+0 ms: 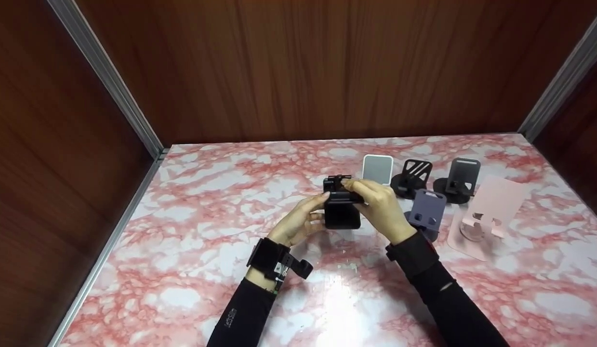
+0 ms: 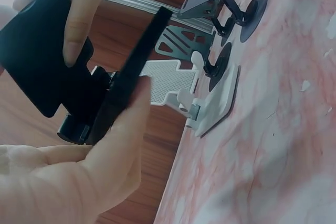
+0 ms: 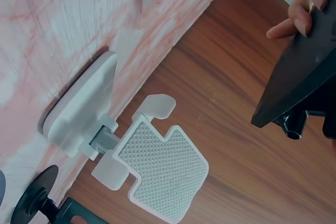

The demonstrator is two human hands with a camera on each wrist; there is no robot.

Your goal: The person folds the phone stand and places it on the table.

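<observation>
Brown wood panels [image 1: 288, 72] behind and at both sides, with grey metal strips [image 1: 108, 72] along the corners. Below these, a table [image 1: 182, 270] with a red and white marbled top, glossy toward the near edge. Held above the tabletop, about midway between its left and right edges: a black phone stand [image 1: 342, 217]. Grips one side of it with the left hand [image 1: 298, 221], fingers curled against the stand; holds the other side with the right hand [image 1: 382, 207], fingers bent over the end toward the far edge. Both grips narrow, sharing the same stand. Cannot tell exactly where the right thumb lies.

On the table, right of the middle and toward the far edge, a white stand [image 1: 378, 169] with a textured grey pad. Next to it, further toward the right edge, a black slotted stand [image 1: 415, 176], then a dark grey stand [image 1: 463, 176]. Closer to the near edge than these, a purple stand [image 1: 427, 209], partly behind the right wrist. Nearest the right edge, a large pink stand [image 1: 500, 202], tilted back on its base. Black sleeves [image 1: 245, 308] on both arms, with black bands [image 1: 414, 253] around the wrists.
</observation>
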